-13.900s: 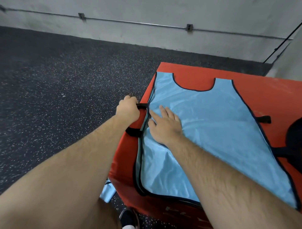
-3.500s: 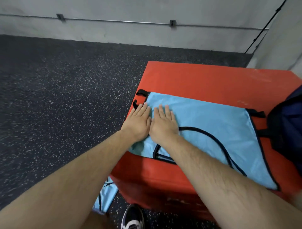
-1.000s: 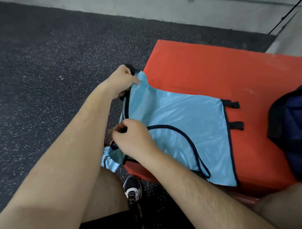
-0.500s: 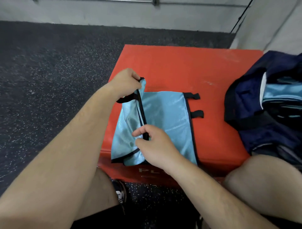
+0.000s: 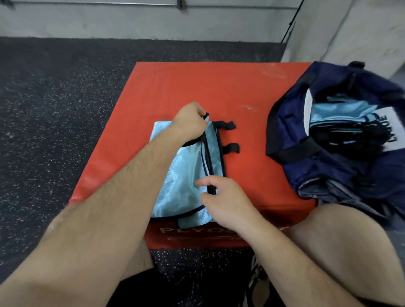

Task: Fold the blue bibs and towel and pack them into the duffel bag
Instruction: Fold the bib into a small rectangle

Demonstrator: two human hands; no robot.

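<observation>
Left hand [image 5: 190, 122] grips folded bib [image 5: 184, 175] far corner, right hand [image 5: 223, 201] pinches its near trim, at red box [image 5: 197, 87] front edge.

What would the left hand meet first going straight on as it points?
Probably only the bare red box top: the left hand, pinching the bib corner, points past the straps, clear of the duffel bag.

A red plyo box [image 5: 197, 87], pale lettering on its front face, stands under the left hand [image 5: 190, 122]. Dark speckled rubber floor [image 5: 54, 98] spreads left of that hand and beyond it to a grey wall [image 5: 131, 22], along which a thin metal conduit [image 5: 87, 2] runs level.
</observation>
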